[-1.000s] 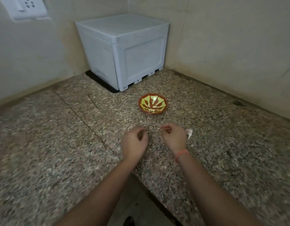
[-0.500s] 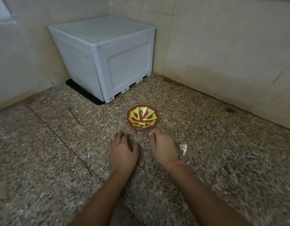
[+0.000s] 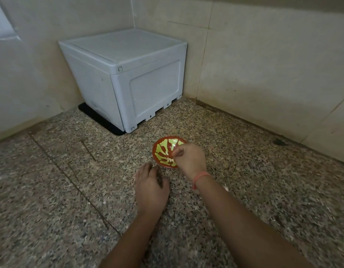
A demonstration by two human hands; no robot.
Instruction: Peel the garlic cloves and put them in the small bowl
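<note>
The small bowl (image 3: 163, 149), red-brown with yellow-green markings, stands on the speckled stone counter. My right hand (image 3: 190, 161), with an orange band on the wrist, hovers over the bowl's right half with its fingers curled. A pale peeled garlic clove (image 3: 169, 160) shows at its fingertips, low inside the bowl, and seems pinched there. My left hand (image 3: 150, 187) lies flat on the counter just in front of the bowl, fingers straight and holding nothing. Only a sliver of an unpeeled garlic piece (image 3: 225, 188) peeks out behind my right forearm.
A grey plastic box (image 3: 128, 82) on a black mat fills the corner behind the bowl. Tiled walls (image 3: 264, 74) close the counter at the back and right. The counter's front edge runs beneath my forearms.
My right hand has lifted off the counter and moved forward over the bowl with the clove. My left hand has stayed flat on the counter. The view has tilted closer.
</note>
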